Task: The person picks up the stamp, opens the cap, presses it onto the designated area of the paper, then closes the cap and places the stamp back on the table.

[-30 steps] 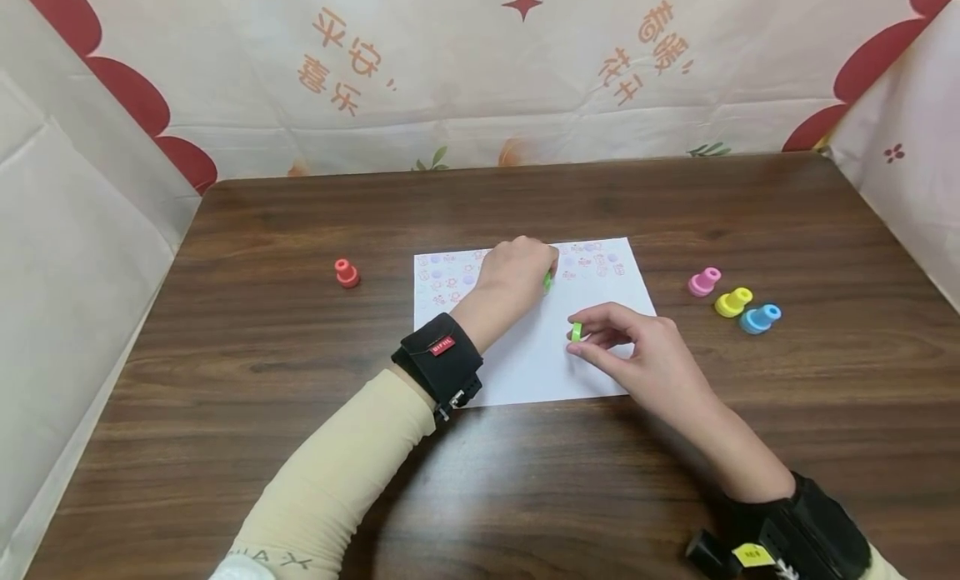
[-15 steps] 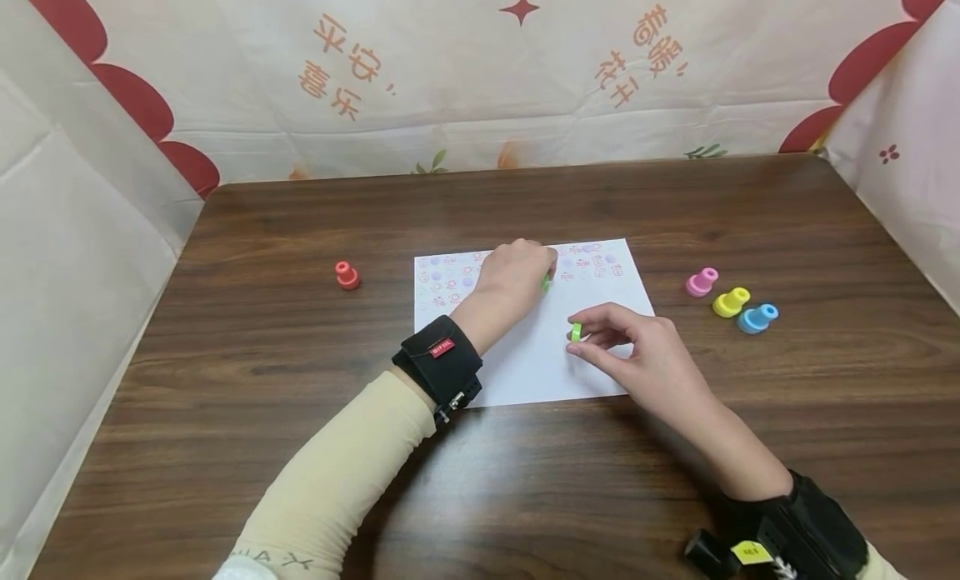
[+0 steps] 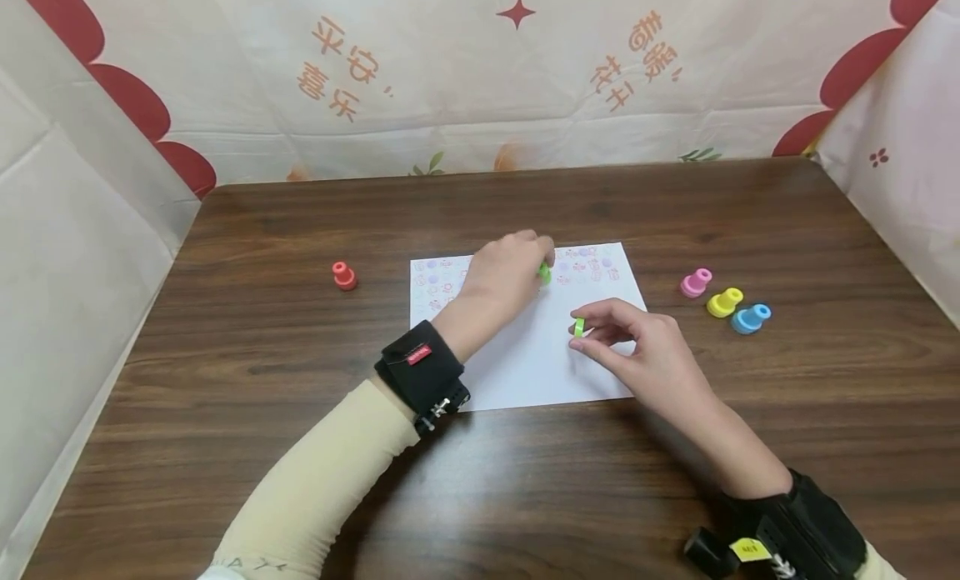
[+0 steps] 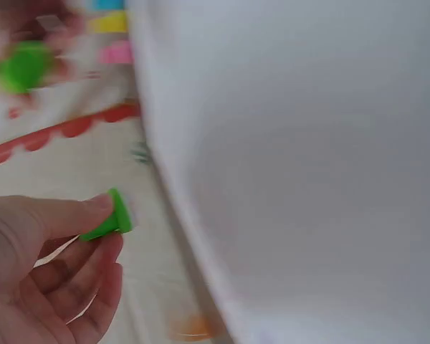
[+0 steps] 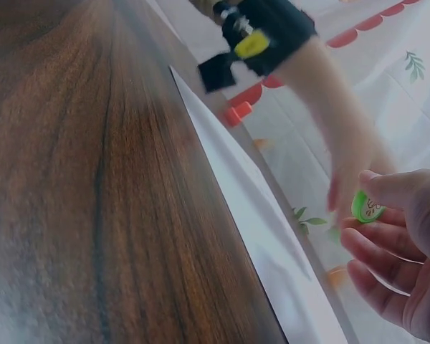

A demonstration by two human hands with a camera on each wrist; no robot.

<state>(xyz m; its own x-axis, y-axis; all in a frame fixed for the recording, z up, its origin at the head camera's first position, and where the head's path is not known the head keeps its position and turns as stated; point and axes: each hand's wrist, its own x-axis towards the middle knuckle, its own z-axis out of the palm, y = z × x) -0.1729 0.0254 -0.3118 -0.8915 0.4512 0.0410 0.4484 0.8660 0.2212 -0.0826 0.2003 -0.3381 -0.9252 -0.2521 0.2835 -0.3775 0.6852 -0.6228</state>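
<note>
My left hand [image 3: 501, 278] pinches a small green stamp [image 4: 111, 218] between thumb and fingers over the upper part of the white paper [image 3: 551, 359]. In the left wrist view, the stamp's flat end faces the sheet with a gap between them. My right hand [image 3: 654, 353] holds a round green cap [image 5: 368, 207] with a printed design, pinched at the fingertips above the right half of the paper. Rows of small pink and purple prints [image 3: 592, 265] run along the sheet's top; my left hand and forearm hide part of them.
A red stamp [image 3: 344, 276] stands left of the paper. To its right stand a pink stamp [image 3: 696, 283], a yellow stamp [image 3: 724, 302] and a blue stamp [image 3: 751, 318]. A printed cloth [image 3: 450, 72] hangs behind the brown wooden table [image 3: 525, 497].
My left hand has shifted slightly left with the green stamp, and more of the stamp shows now. My right hand has stayed nearly still, still holding the cap.
</note>
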